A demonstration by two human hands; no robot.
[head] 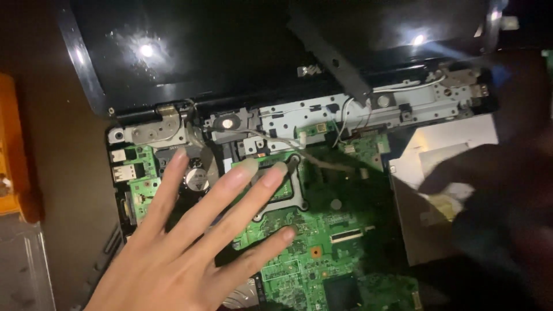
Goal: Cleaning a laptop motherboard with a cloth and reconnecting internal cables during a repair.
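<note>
My left hand (173, 253) spread flat, holding nothing, over the green motherboard (311, 242) in the opened laptop; right hand (489, 196) blurred, grip unclear; board looks stiff, fragile; lift by edges.

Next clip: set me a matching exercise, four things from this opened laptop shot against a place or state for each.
Things:
1. left hand
2. green circuit board
3. silver optical drive
4. metal hinge bracket

Places or states:
A. at the top left corner of the chassis, below the dark lid
B. fingers spread, palm down over the left part of the board
C. at the right side of the chassis, partly covered by a dark blurred shape
D. fills the middle of the open chassis

Pairs: 1-B, 2-D, 3-C, 4-A
</note>
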